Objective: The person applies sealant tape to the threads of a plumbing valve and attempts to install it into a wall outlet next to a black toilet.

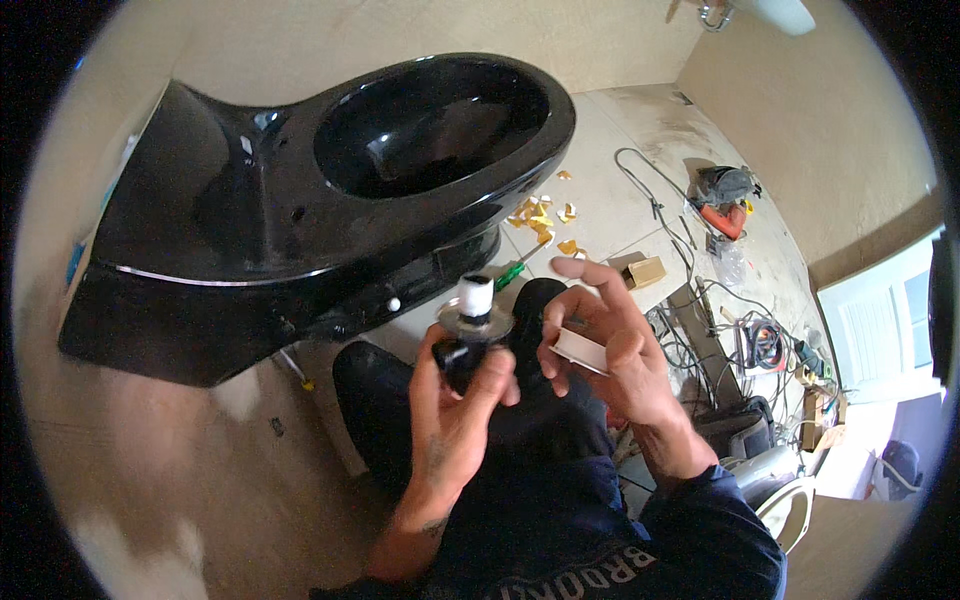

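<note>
My left hand (pixel 455 385) is closed round a black and chrome plumbing fitting (pixel 470 352). White thread tape (pixel 476 297) wraps the fitting's upright end, above a round metal flange. Between thumb and fingers of my right hand (pixel 615 345) is a white spool of thread tape (pixel 582 350), held just to the right of the fitting and apart from it. Both hands are over my lap. Beyond them stands a glossy black toilet (pixel 240 200), its bowl pointing to the far right. I cannot make out any tape strand between spool and fitting.
Yellow and white scraps (pixel 540 218) and a green-handled screwdriver (pixel 510 275) lie on the tiles by the toilet base. A small cardboard box (pixel 644 273) sits right of them. Cables, an orange and grey power tool (pixel 728 215) and a dark bag (pixel 738 430) crowd the right side.
</note>
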`<state>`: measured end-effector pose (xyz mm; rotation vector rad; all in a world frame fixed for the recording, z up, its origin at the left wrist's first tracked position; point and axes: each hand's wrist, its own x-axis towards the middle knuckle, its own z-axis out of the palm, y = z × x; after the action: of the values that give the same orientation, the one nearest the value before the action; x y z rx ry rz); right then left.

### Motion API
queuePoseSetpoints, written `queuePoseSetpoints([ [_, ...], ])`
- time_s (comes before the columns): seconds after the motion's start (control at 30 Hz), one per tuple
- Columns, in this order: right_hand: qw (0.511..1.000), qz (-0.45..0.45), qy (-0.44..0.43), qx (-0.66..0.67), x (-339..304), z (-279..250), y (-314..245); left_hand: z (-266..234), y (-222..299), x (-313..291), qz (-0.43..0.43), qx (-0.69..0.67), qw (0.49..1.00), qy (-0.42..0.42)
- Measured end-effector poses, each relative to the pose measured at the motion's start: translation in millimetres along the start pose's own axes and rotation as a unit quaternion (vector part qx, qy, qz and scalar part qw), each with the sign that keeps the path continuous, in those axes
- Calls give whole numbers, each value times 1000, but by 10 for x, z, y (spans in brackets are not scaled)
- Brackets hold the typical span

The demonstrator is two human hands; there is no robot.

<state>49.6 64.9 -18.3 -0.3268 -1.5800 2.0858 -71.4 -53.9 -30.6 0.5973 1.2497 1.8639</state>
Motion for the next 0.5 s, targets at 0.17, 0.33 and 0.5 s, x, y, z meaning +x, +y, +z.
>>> queuePoseSetpoints([
  [0.17,994,-15,87,-71,-16,36,92,-4,16,6,-17,18,999,-30],
  [0.33,956,-23,236,-174,125,-419,366,-346,-186,-12,-171,-339,915,-138],
  [0.5,784,5,378,-492,-70,-2120,1692,-586,-463,-184,-115,-283,951,-53],
])
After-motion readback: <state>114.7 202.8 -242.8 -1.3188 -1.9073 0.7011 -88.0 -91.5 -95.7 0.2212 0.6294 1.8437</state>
